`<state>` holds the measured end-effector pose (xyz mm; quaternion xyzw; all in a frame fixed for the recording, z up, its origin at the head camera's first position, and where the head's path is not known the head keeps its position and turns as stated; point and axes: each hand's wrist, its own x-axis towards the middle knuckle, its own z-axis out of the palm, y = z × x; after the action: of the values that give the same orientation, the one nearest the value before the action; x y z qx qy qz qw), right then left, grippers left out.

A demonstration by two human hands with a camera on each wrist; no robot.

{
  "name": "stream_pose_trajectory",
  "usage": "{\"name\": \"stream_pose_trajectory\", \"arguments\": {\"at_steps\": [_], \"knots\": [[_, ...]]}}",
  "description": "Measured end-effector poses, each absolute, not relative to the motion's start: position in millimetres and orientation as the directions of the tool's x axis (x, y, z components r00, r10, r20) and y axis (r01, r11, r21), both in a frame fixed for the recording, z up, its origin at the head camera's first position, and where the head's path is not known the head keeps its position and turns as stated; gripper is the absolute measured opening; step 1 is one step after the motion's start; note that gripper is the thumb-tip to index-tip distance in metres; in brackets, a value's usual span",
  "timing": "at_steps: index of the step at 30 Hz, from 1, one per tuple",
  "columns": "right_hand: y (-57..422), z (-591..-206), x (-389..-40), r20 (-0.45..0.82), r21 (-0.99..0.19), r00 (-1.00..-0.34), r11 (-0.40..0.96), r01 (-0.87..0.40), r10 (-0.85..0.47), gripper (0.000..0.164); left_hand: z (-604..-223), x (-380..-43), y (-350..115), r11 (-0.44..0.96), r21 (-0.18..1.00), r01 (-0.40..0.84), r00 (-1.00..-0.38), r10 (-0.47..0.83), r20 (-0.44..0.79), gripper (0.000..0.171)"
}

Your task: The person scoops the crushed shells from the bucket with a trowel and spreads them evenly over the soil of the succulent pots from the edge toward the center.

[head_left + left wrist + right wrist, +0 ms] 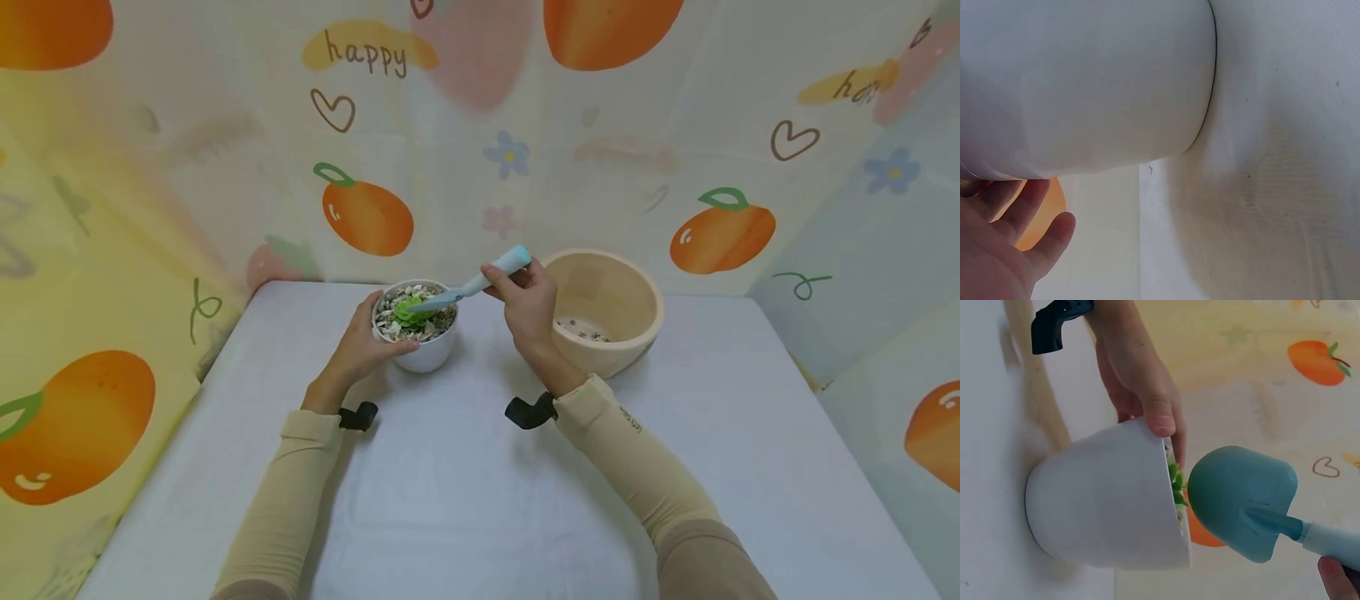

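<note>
A small white flowerpot stands upright on the table, filled with pale pebbles around a green succulent. My left hand grips the pot's rim from the left, thumb at the front and fingers round the far side. Its wrist view shows the pot wall and some fingers at the rim. My right hand holds a light-blue hand trowel by its handle. The trowel's blade is over the succulent, close to its leaves; whether it touches them I cannot tell.
Just right of my right hand stands a large beige planter with some pebbles on its bottom. A white cloth covers the table. Behind it hangs a curtain printed with oranges.
</note>
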<state>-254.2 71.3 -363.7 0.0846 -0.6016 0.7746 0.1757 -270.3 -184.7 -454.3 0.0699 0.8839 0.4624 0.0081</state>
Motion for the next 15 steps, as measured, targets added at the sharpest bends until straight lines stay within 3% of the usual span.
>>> {"name": "stream_pose_trajectory", "arguments": {"at_steps": [15], "knots": [[85, -358, -258, 0.36, -0.904, -0.921, -0.187, -0.384, 0.151, 0.018, -454, -271, -184, 0.58, 0.807, 0.108, -0.991, 0.124, 0.044, 0.116]]}}
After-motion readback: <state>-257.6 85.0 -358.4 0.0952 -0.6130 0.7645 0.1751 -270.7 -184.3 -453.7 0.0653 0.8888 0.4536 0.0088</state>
